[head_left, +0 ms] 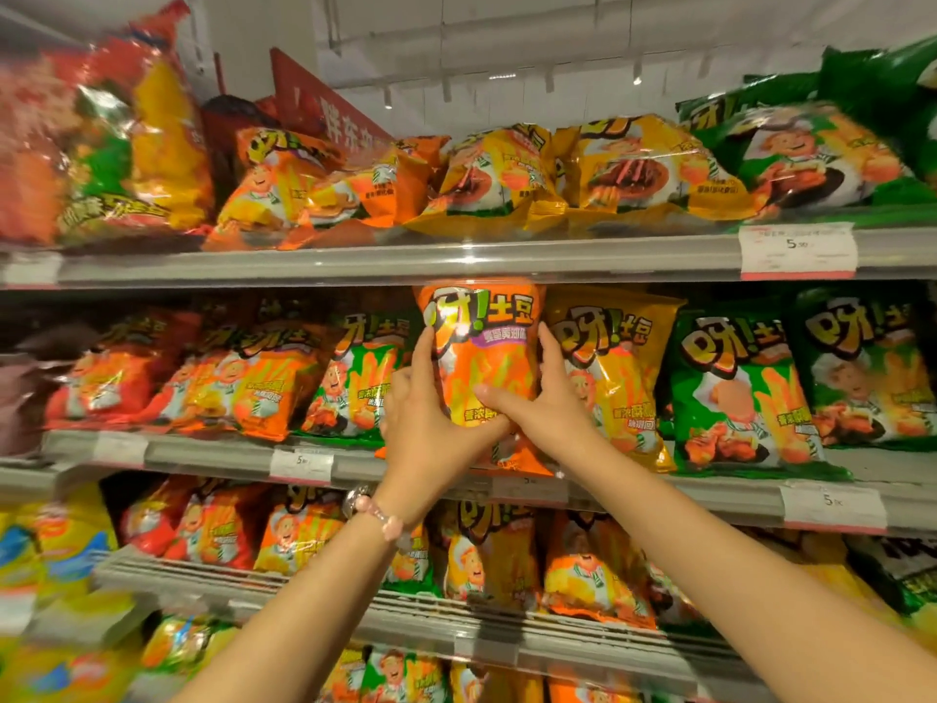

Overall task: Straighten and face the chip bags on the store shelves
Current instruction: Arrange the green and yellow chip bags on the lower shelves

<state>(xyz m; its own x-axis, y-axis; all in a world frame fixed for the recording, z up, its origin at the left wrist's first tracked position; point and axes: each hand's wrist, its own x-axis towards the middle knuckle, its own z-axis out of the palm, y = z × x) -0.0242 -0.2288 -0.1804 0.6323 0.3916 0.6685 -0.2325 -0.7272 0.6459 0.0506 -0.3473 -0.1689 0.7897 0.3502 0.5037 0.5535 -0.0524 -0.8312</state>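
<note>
arms: two, bare to frame bottom, no sleeves | left wrist [377,509]: bracelet [381,515], pale pink beads, centre-left of frame | right wrist: nothing worn

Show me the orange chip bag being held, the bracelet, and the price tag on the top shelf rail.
orange chip bag [484,347]: head view, on its printed front between the hands.
bracelet [377,515]: head view, on the pink beads at the left wrist.
price tag [797,248]: head view, on the label's white middle.

I note an orange bag [481,367] with yellow lettering; neighbours yellow [616,378] and green [735,393]; pink bead bracelet [377,512]; grey shelf [405,263].
</note>
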